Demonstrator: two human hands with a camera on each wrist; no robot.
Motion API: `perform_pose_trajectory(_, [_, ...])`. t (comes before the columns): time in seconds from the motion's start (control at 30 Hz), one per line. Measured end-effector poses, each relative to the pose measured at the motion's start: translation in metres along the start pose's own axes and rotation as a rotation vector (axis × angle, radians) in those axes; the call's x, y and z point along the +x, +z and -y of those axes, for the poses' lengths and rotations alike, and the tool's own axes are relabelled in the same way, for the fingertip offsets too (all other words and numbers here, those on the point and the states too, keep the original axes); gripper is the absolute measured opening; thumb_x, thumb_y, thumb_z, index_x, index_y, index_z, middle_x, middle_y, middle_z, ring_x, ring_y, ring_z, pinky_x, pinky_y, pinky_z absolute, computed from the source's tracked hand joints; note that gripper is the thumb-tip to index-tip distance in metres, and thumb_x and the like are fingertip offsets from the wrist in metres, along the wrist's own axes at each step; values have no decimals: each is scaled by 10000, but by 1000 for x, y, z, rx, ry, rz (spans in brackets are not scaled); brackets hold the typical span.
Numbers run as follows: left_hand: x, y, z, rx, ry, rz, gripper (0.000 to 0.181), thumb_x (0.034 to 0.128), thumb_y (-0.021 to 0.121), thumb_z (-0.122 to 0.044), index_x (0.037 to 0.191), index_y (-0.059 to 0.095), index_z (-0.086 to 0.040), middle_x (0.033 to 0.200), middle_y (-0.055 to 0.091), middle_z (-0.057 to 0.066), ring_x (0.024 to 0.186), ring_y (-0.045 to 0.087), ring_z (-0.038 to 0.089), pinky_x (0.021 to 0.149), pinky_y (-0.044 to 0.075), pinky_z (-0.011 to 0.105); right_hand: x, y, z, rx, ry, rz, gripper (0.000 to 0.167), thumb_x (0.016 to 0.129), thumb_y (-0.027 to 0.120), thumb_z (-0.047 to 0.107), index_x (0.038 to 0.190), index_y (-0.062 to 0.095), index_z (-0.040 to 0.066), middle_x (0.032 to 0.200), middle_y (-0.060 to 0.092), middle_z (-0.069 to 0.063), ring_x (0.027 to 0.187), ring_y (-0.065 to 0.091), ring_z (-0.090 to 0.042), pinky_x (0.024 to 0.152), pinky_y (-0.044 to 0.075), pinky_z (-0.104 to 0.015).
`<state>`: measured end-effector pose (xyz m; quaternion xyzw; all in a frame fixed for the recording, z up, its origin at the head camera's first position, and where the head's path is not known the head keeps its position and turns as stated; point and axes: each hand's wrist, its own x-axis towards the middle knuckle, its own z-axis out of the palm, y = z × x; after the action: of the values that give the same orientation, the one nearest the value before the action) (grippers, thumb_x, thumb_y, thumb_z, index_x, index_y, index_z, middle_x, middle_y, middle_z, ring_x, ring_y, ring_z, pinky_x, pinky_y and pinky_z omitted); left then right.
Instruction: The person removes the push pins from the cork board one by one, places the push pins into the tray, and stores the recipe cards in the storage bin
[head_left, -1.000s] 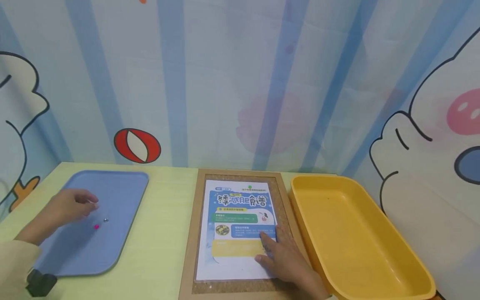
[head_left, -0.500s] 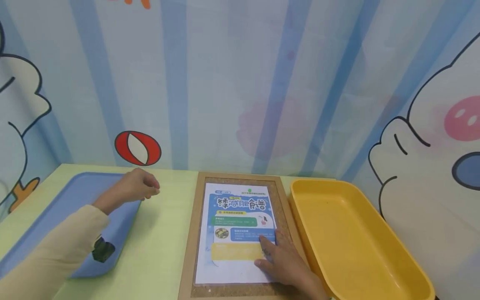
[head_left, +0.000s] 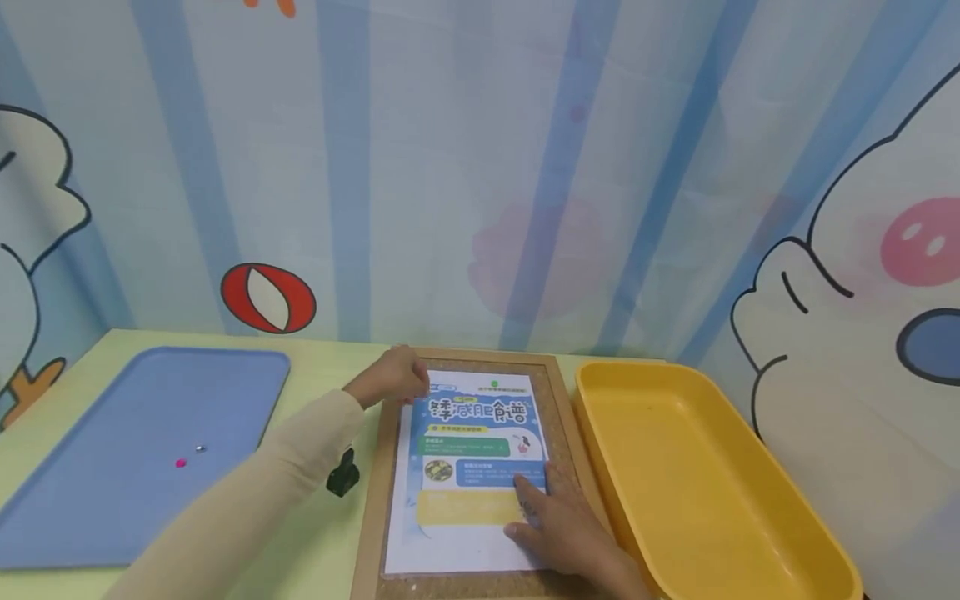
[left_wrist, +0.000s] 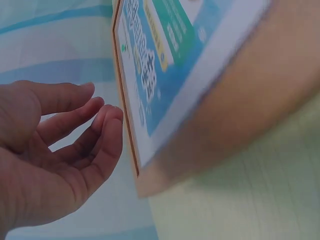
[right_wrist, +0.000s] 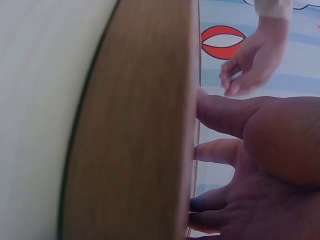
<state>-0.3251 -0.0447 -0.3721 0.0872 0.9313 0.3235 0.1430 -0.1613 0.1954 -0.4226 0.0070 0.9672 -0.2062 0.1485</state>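
Observation:
My left hand hovers over the upper left corner of a cork board in a wooden frame. Its thumb and fingertips are drawn close together in the left wrist view; whether something tiny sits between them cannot be seen. A printed sheet with blue, green and yellow blocks lies on the board. A small green dot, perhaps a pin, shows at the sheet's top edge. My right hand rests with spread fingers on the sheet's lower right part.
On the left a blue tray carries a tiny pink piece and a tiny silvery piece. A deep yellow tray stands right beside the board. Behind the table hangs a striped cartoon curtain.
My left hand has travelled rightward from above the blue tray, across the table, to the board's upper left corner. The right hand has stayed on the sheet.

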Motion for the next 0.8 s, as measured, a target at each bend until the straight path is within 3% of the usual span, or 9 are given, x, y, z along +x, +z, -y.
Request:
perform_pose_trajectory(0.17, [17, 27, -24, -9, 15, -16, 118, 870, 696, -73, 974, 740, -39, 923, 698, 73, 813, 635, 200, 725, 540, 306, -5, 1, -1, 8, 12, 1, 642, 900, 695, 415, 1478, 499, 212, 1659, 148, -212, 1528, 97, -450, 1185, 158, -646])
perform_pose_trajectory(0.3, [25, 40, -34, -71, 38, -7, 107, 884, 684, -63, 964, 748, -30, 908, 705, 88, 792, 630, 205, 691, 525, 294, -9, 2, 1, -1, -1, -9, 649, 895, 701, 426, 1477, 500, 222, 1658, 160, -207, 1526, 118, -450, 1180, 181, -646])
perform_pose_trajectory(0.43, [33, 48, -34, -104, 69, -28, 112, 887, 660, -47, 938, 754, -12, 864, 704, 102, 746, 606, 194, 610, 462, 251, -11, 3, 4, -14, -29, -18, 659, 888, 709, 426, 1476, 502, 212, 1653, 176, -214, 1522, 142, -452, 1175, 198, -647])
perform_pose_trajectory(0.6, [39, 53, -31, -120, 43, -54, 79, 881, 674, -58, 895, 742, -20, 836, 690, 82, 712, 593, 177, 577, 444, 227, -13, 5, 9, -28, -54, -3, 676, 883, 707, 451, 1482, 492, 225, 1657, 173, -201, 1527, 140, -441, 1177, 203, -640])
perform_pose_trajectory(0.67, [40, 54, -31, -120, 37, -63, 71, 878, 680, -63, 879, 739, -23, 834, 694, 87, 706, 601, 180, 595, 466, 239, -13, 6, 10, -31, -62, 5, 678, 886, 700, 463, 1485, 488, 226, 1658, 171, -200, 1529, 139, -436, 1179, 204, -635])
perform_pose_trajectory(0.8, [47, 58, -33, -73, 85, -118, 85, 875, 698, -91, 860, 737, -17, 802, 693, 80, 705, 605, 185, 674, 512, 286, -14, 4, 12, -30, -71, 16, 675, 896, 688, 465, 1487, 485, 209, 1656, 164, -210, 1532, 131, -429, 1186, 198, -627])
